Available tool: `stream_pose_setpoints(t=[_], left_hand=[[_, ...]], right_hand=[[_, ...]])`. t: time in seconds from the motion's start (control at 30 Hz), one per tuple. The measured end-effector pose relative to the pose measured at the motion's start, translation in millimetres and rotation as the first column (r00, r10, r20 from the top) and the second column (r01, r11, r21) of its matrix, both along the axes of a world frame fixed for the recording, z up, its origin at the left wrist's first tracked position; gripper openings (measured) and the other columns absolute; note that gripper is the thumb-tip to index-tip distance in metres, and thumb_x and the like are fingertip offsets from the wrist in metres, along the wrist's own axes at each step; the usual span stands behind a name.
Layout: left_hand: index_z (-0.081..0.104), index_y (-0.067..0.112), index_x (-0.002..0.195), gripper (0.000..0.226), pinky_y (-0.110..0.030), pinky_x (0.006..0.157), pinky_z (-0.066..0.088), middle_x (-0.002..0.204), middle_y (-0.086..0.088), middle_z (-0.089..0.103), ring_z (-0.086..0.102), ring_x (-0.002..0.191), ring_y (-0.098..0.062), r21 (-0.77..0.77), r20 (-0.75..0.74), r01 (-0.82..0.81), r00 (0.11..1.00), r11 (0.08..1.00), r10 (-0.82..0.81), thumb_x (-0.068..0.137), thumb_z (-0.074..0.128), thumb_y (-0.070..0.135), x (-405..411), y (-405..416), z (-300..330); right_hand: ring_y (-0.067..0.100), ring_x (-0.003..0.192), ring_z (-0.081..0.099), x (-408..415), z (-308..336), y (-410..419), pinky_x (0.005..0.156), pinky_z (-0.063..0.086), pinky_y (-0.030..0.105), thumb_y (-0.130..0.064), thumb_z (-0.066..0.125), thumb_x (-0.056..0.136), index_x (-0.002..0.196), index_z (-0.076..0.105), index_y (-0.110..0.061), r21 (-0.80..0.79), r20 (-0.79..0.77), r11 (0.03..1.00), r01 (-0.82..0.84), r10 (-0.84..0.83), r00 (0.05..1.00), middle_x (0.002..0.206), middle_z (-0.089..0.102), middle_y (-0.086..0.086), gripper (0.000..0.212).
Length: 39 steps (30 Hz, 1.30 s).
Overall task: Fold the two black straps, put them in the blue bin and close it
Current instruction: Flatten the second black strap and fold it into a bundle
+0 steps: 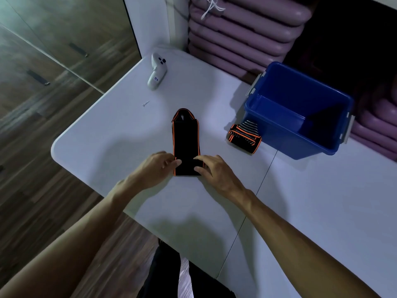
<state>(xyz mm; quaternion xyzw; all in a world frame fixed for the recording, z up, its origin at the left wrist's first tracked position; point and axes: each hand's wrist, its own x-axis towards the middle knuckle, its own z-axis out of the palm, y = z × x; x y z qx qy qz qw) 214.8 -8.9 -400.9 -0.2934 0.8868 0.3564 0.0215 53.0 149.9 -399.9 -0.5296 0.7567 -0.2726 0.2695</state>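
**Both hands on the near end of the second strap**

From my seat, starting at the left, I see wood-look flooring (43,130) beyond the rounded corner of the white table (103,147). Further along the table's far edge lies a white handheld controller (157,70), and nearer to me a small screw (145,103) sits alone on the tabletop.

Next comes my left hand (155,168). Its fingers curl onto the left edge of the flat black strap (185,143), thumb pressing on top, so it is pinching that near end. The strap lies stretched out on the table, pointing away from me, orange trim along both sides and a loop at its far end.

My right hand (214,172) meets the same near end from the other side, fingertips and thumb closed on the strap's right corner, holding it against the table.

Further right, the folded strap (245,135) rests as a compact bundle on the table, orange edges and grey stripes showing, touching or just beside the front wall of the blue bin (290,143). The bin stands open, grey latches on its sides; I cannot see a lid. Behind it a stack of purple mats (247,29) fills the background.
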Motion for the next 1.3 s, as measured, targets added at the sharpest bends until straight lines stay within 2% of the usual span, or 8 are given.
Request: stream_pose_setpoints(t=[0.23,0.4,0.57,0.8,1.0,1.1,1.23,1.3], left_hand=[[0.067,0.014,0.108,0.02,-0.038,0.08,0.052,0.102,-0.006,0.064,0.062,0.089,-0.025,-0.229,-0.136,0.135,0.976,0.964,-0.169,0.089,0.063,0.015,-31,-36,-1],[0.064,0.024,0.119,0.029,-0.041,0.081,0.052,0.114,-0.002,0.056,0.056,0.101,-0.025,-0.361,-0.01,0.39,0.907,0.847,-0.422,0.091,0.059,0.029,-54,-46,-8],[0.057,0.027,0.127,0.038,-0.04,0.08,0.05,0.13,-0.003,0.047,0.049,0.112,-0.025,-0.386,-0.008,0.36,0.919,0.849,-0.394,0.091,0.057,0.039,-67,-50,-10],[0.061,0.017,0.122,0.037,-0.041,0.09,0.047,0.121,-0.009,0.051,0.051,0.108,-0.029,-0.258,-0.114,0.261,0.948,0.93,-0.298,0.089,0.06,0.032,-71,-55,-19],[0.068,0.011,0.104,0.02,-0.038,0.077,0.052,0.099,-0.007,0.063,0.063,0.081,-0.021,-0.109,-0.317,-0.053,0.948,0.993,0.016,0.088,0.058,0.004,-57,-60,-9],[0.068,0.014,0.106,0.018,-0.029,0.079,0.049,0.101,-0.002,0.064,0.063,0.087,-0.019,-0.16,-0.312,0.016,0.948,0.987,-0.066,0.089,0.063,0.017,-22,-31,-4],[0.05,0.015,0.137,0.063,-0.03,0.1,0.046,0.135,-0.002,0.054,0.055,0.12,-0.018,-0.221,-0.19,0.176,0.957,0.959,-0.22,0.084,0.069,0.043,24,-1,-19],[0.047,0.013,0.139,0.065,-0.034,0.101,0.047,0.138,-0.004,0.053,0.053,0.122,-0.021,-0.281,-0.181,0.179,0.955,0.943,-0.236,0.085,0.065,0.046,27,0,-26]], right_hand=[[0.032,0.105,0.057,-17,4,-31,0.088,0.041,0.029,-0.018,0.062,0.094,0.125,0.063,-0.007,0.06,-0.065,0.997,-0.049,0.053,0.996,0.114,0.068,0.016,0.033],[0.034,0.095,0.056,-14,-3,-31,0.079,0.04,0.03,-0.015,0.064,0.092,0.122,0.063,-0.008,0.05,-0.118,0.996,-0.069,0.074,0.99,0.097,0.066,0.02,0.03],[0.033,0.098,0.052,-13,-5,-34,0.08,0.039,0.031,-0.017,0.058,0.096,0.127,0.06,-0.012,0.078,-0.104,0.993,-0.085,0.093,0.99,0.1,0.062,0.019,0.031],[0.035,0.105,0.059,-14,2,-44,0.088,0.05,0.041,-0.016,0.056,0.096,0.128,0.056,-0.011,0.138,-0.027,0.989,-0.046,0.05,0.998,0.109,0.066,0.019,0.032],[0.024,0.08,0.06,-9,5,-43,0.064,0.044,0.028,-0.012,0.059,0.095,0.106,0.054,-0.014,0.073,0.035,0.996,0.044,-0.047,0.998,0.089,0.065,0.008,0.012],[0.021,0.083,0.063,-10,5,-44,0.067,0.044,0.024,-0.014,0.062,0.093,0.105,0.06,-0.014,0.041,0.051,0.996,0.079,-0.081,0.995,0.093,0.068,0.006,0.012],[0.02,0.094,0.062,-7,-4,-39,0.076,0.045,0.021,-0.022,0.061,0.095,0.108,0.066,-0.016,-0.022,0.057,0.995,0.098,-0.097,0.994,0.099,0.068,0.005,0.016],[0.02,0.102,0.053,-5,-10,-30,0.084,0.044,0.023,-0.031,0.058,0.096,0.115,0.065,-0.021,-0.026,0.014,0.995,0.1,-0.099,0.995,0.106,0.059,0.004,0.023]])
